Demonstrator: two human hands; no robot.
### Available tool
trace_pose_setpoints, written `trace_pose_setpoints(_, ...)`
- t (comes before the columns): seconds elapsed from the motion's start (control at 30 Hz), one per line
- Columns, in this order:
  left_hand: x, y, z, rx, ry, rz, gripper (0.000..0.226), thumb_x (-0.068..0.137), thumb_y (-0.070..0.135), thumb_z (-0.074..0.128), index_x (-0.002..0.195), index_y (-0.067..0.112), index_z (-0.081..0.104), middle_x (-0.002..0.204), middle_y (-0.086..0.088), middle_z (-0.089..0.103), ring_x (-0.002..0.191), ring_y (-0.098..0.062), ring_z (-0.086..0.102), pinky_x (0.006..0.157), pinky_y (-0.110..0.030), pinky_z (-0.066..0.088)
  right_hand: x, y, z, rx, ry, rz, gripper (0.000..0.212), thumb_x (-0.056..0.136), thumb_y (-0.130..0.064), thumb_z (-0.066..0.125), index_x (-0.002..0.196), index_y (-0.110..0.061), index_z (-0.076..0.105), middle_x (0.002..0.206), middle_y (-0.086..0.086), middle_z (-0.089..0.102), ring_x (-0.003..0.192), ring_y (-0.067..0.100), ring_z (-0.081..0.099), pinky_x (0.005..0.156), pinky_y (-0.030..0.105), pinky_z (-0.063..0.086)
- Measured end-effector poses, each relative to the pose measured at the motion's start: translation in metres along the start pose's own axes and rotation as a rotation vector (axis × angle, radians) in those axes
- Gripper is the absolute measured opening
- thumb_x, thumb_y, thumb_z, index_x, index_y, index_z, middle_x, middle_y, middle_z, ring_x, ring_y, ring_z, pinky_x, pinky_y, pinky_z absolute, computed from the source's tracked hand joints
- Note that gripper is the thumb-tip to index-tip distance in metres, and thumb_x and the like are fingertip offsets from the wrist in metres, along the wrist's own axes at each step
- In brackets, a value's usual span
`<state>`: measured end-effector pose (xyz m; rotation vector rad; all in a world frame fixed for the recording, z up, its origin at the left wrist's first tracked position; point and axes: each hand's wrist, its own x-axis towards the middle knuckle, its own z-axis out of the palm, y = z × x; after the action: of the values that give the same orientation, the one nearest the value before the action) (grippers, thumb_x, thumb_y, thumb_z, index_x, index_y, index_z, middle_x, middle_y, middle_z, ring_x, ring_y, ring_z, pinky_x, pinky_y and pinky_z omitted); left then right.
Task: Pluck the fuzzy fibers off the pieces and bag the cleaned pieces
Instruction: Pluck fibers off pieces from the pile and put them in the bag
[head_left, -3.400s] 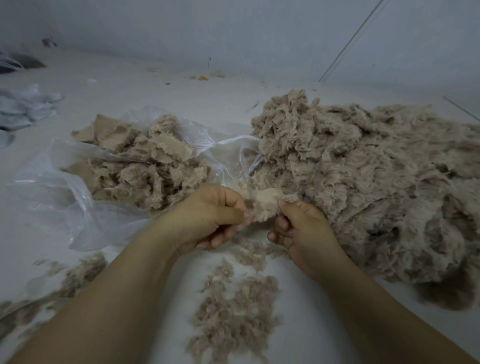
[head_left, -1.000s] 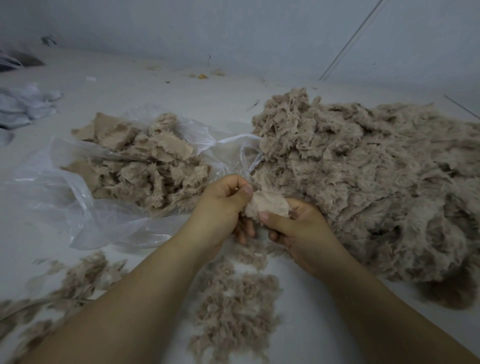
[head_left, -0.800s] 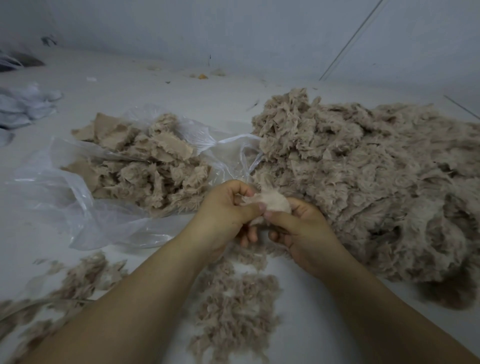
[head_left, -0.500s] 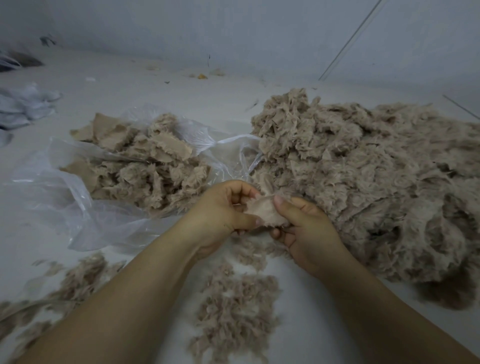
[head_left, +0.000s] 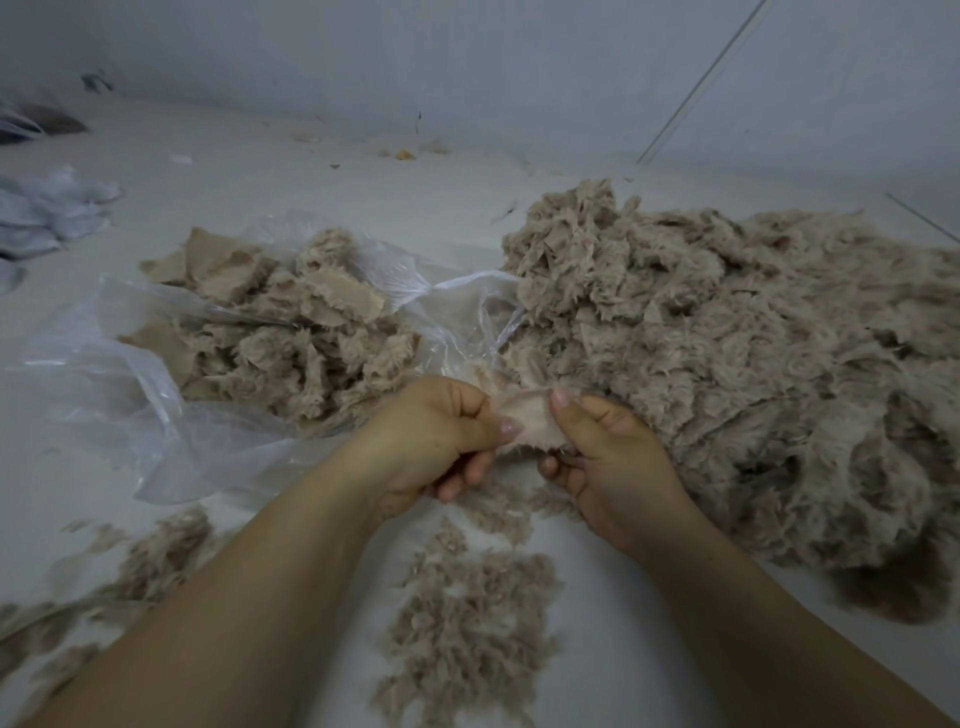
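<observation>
head view, single frame. both hands meet just above frame centre over a pale work surface (head_left: 597, 649).

left hand (head_left: 431, 441): fingers curled, thumb laid across to 3 o'clock, its tip pressing the left edge of a small beige fabric piece (head_left: 527, 423). gripping the piece by pinch; the lower fingertips show below the piece at 6 o'clock.

right hand (head_left: 610, 457): thumb pointing to 12 o'clock, its tip on the right upper edge of the same piece, remaining fingers curled under it. also a pinch grip. cannot tell how far the hidden fingers reach beneath.

piece position: stretched between the two thumbs, smooth backing side up, fuzzy fringe hanging from its lower edge toward 6 o'clock. held off the surface, just in front of the large pile.

large pile of fuzzy pieces (head_left: 727, 364): fills the 2 to 4 o'clock region, its near edge touching or just behind the right hand.

clear plastic bag (head_left: 130, 395): at 9 to 10 o'clock of the hands, mouth open toward them, holding a heap of bagged pieces (head_left: 291, 332).

loose plucked fibers (head_left: 467, 623): scattered at 6 o'clock below the hands; a second drift of fibers (head_left: 150, 561) at 8 o'clock.

crumpled grey-white material (head_left: 47, 213) at far 10 o'clock, well apart.
</observation>
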<state>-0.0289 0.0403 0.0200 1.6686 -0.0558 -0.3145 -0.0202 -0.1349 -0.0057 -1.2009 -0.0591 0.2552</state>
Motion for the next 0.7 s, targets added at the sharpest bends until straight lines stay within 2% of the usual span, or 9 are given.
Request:
trace_pose_setpoints(0.1,0.005,0.005,-0.005,-0.361,0.243,0.131,0.02,0.091,0.001,0.055,0.071,0.006,0.056,0.048,-0.009,0.053,0.03,-0.015,0.041,0.033,-0.015,0.028,0.002,0.002,0.0,0.017,0.022,-0.016,0.027,0.081,-0.038,0.062,0.074,-0.018,0.078,0.055,0.0,0.048,0.049,0.004,0.046,0.051,0.019,0.047)
trace_pose_setpoints(0.17,0.009,0.006,-0.013,-0.652,0.483,0.237,0.022,0.095,-0.004,0.047,0.076,0.004,0.056,0.056,-0.01,0.06,0.04,-0.017,0.054,0.038,-0.021,0.041,0.002,0.003,-0.001,0.024,0.048,-0.019,0.03,0.081,-0.038,0.06,0.071,-0.015,0.077,0.054,-0.002,0.032,0.046,0.005,0.036,0.052,0.02,0.047)
trace_pose_setpoints(0.23,0.01,0.005,-0.017,-0.797,0.633,0.316,0.018,0.097,-0.002,0.05,0.081,0.002,0.057,0.068,-0.014,0.066,0.058,-0.023,0.067,0.053,-0.028,0.055,0.003,0.004,-0.001,0.015,0.057,-0.015,0.031,0.081,-0.038,0.06,0.07,-0.015,0.077,0.054,-0.002,0.031,0.046,0.005,0.036,0.051,0.02,0.048)
trace_pose_setpoints(0.3,0.01,0.003,-0.012,-0.796,0.66,0.304,0.011,0.094,-0.006,0.052,0.086,0.001,0.054,0.075,-0.019,0.067,0.065,-0.029,0.07,0.057,-0.032,0.057,0.003,0.004,-0.001,0.004,0.047,-0.013,0.03,0.082,-0.039,0.06,0.071,-0.017,0.078,0.054,-0.003,0.032,0.047,0.005,0.037,0.052,0.02,0.048)
trace_pose_setpoints(0.43,0.01,-0.005,0.006,-0.25,0.476,0.266,0.021,0.089,-0.001,0.057,0.077,0.015,0.064,0.061,-0.006,0.066,0.043,-0.023,0.057,0.04,-0.027,0.043,0.002,0.003,-0.003,-0.001,0.011,-0.01,0.029,0.083,-0.039,0.059,0.073,-0.018,0.077,0.055,-0.004,0.035,0.048,0.005,0.039,0.054,0.02,0.049)
trace_pose_setpoints(0.5,0.014,-0.009,0.009,0.179,0.463,0.349,0.023,0.087,0.009,0.068,0.07,0.024,0.071,0.066,0.003,0.066,0.05,-0.017,0.058,0.046,-0.03,0.047,0.002,0.004,-0.003,-0.005,-0.002,-0.011,0.029,0.084,-0.039,0.059,0.073,-0.018,0.077,0.055,-0.004,0.036,0.048,0.005,0.039,0.055,0.021,0.049)
trace_pose_setpoints(0.57,0.02,-0.01,0.008,0.581,0.522,0.413,0.014,0.084,0.014,0.072,0.074,0.025,0.071,0.086,0.005,0.065,0.073,-0.013,0.06,0.065,-0.032,0.051,0.003,0.005,-0.004,-0.01,-0.008,-0.011,0.031,0.09,-0.036,0.057,0.075,-0.019,0.077,0.055,-0.005,0.036,0.048,0.005,0.04,0.054,0.021,0.049)
trace_pose_setpoints(0.63,0.023,-0.01,0.006,0.679,0.502,0.389,0.014,0.083,0.014,0.072,0.074,0.025,0.069,0.09,0.006,0.064,0.082,-0.011,0.06,0.072,-0.03,0.05,0.004,0.005,-0.005,-0.026,-0.012,-0.011,0.034,0.099,-0.028,0.052,0.078,-0.02,0.078,0.056,-0.005,0.037,0.05,0.006,0.04,0.055,0.021,0.049)
trace_pose_setpoints(0.7,0.024,-0.01,0.008,0.521,0.408,0.27,0.014,0.084,0.011,0.07,0.076,0.022,0.071,0.08,0.006,0.065,0.066,-0.01,0.061,0.063,-0.03,0.051,0.003,0.005,-0.006,-0.058,-0.023,-0.011,0.034,0.102,-0.023,0.05,0.087,-0.022,0.079,0.056,-0.005,0.038,0.053,0.006,0.039,0.056,0.021,0.049)
